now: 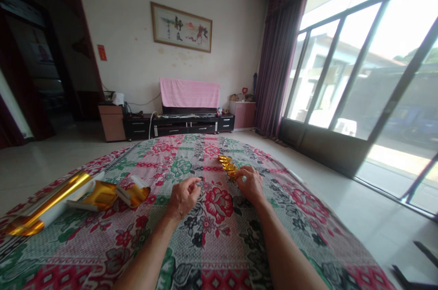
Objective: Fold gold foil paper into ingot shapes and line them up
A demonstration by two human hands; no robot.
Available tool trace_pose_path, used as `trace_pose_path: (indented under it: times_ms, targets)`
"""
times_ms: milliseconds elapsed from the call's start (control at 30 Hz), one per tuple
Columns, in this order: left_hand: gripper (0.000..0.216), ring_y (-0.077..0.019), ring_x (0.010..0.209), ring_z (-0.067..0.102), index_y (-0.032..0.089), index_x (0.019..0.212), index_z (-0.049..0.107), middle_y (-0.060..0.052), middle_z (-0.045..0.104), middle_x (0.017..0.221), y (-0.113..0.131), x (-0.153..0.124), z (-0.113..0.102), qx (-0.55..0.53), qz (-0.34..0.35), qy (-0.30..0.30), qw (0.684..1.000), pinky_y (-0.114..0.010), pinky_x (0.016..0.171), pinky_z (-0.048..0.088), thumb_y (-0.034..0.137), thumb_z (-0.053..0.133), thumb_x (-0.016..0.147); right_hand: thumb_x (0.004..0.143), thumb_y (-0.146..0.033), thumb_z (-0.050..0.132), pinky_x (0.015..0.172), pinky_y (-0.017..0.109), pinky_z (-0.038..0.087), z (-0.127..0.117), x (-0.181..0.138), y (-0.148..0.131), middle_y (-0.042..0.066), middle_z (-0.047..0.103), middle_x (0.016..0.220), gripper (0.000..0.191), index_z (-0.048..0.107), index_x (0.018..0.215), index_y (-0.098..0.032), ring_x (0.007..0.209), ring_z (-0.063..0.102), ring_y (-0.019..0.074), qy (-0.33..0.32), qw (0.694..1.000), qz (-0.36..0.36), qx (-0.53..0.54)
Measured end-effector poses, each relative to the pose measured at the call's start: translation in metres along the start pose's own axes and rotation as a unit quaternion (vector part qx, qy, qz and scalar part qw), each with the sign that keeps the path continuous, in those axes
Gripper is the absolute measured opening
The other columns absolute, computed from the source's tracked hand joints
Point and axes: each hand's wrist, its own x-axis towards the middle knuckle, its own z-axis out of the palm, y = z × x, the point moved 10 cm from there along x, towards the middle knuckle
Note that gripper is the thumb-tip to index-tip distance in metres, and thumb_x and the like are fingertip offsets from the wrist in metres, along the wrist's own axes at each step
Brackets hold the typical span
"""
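Your 2 hands rest apart on the flowered cloth (219,235). Your left hand (183,196) is curled, fingertips against the thumb, with nothing visible in it. Your right hand (251,184) touches the near end of 1 row of folded gold pieces (226,164); you cannot tell if it grips them or count them. 3 curled gold foil sheets (99,195) lie well to the left. The framed calligraphy (181,27) is too small to read.

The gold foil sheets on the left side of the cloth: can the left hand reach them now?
Probably yes. The left hand rests on the floral cloth, and only bare cloth lies between it and the gold foil sheets; nothing blocks the way.
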Motion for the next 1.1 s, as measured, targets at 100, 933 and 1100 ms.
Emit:
trace_pose_path:
  times_ms: [100,933,1100]
  targets:
    - [0.029,-0.0113,0.055,0.055,0.014,0.09,0.065,0.001,0.058,0.061,0.0007,-0.0004,0.0005,0.0,0.001,-0.002,1.0,-0.02,0.058,0.044,0.027,0.048,0.07,0.07,-0.018,0.055,0.083,0.033,0.032,0.0003,0.0003,0.0004,0.0,0.06,0.101,0.016,0.068,0.075,-0.025,0.095,0.051,0.0184,0.002,1.0,0.0,0.003]
    - [0.027,-0.0103,0.053,0.054,0.014,0.089,0.065,0.001,0.059,0.061,0.0013,0.0006,0.0,-0.005,-0.002,-0.003,1.0,-0.019,0.057,0.043,0.025,0.049,0.07,0.071,-0.02,0.055,0.081,0.031,0.036,0.0028,0.0004,0.0036,-0.001,0.061,0.098,0.012,0.066,0.074,-0.024,0.093,0.055,0.0174,0.01,1.0,-0.003,0.024]
    - [0.026,-0.0107,0.054,0.054,0.015,0.089,0.065,0.001,0.059,0.062,0.0002,0.0002,0.0007,-0.004,-0.002,-0.005,1.0,-0.02,0.058,0.043,0.025,0.049,0.07,0.069,-0.019,0.057,0.082,0.031,0.037,0.0017,0.0007,0.0037,-0.001,0.061,0.099,0.013,0.066,0.076,-0.024,0.095,0.054,0.0177,0.007,1.0,0.003,0.026]
